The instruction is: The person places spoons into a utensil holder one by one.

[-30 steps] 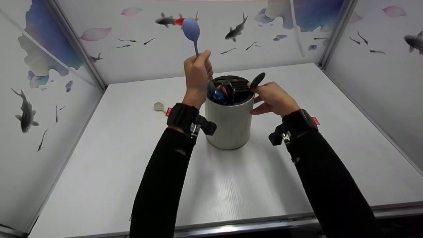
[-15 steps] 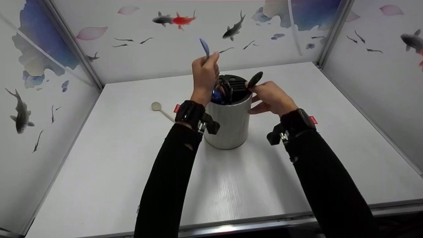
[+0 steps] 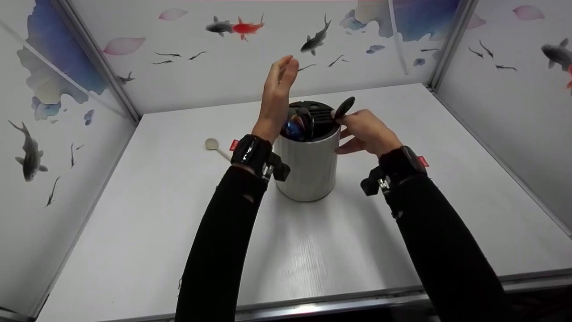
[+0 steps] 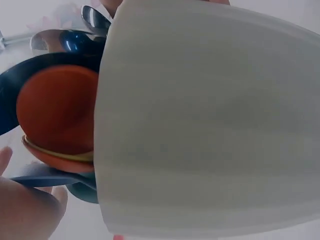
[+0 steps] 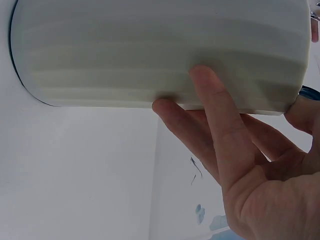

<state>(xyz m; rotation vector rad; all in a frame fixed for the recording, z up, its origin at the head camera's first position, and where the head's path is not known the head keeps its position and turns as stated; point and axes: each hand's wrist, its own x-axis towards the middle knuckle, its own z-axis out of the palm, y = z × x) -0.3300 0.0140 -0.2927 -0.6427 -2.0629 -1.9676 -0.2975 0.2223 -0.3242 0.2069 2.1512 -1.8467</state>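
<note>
A pale grey ribbed utensil holder with a black slotted insert stands upright on the white table. My left hand is raised at its left rim, fingers straight. In the left wrist view that hand is beside a blue utensil leaning from the holder; contact is unclear. An orange-red ladle-like bowl and shiny metal utensils also stick out. My right hand grips the holder's right side, thumb at the rim, fingertips on the outer wall. A black utensil stands by that thumb.
A beige spoon lies on the table left of the holder, its handle partly behind my left wrist. Walls with painted fish enclose the back and sides. A metal edge runs along the front.
My left hand has brought the blue spoon rightward and down to the holder, then let it go and straightened its fingers. The right hand keeps its grip on the holder.
</note>
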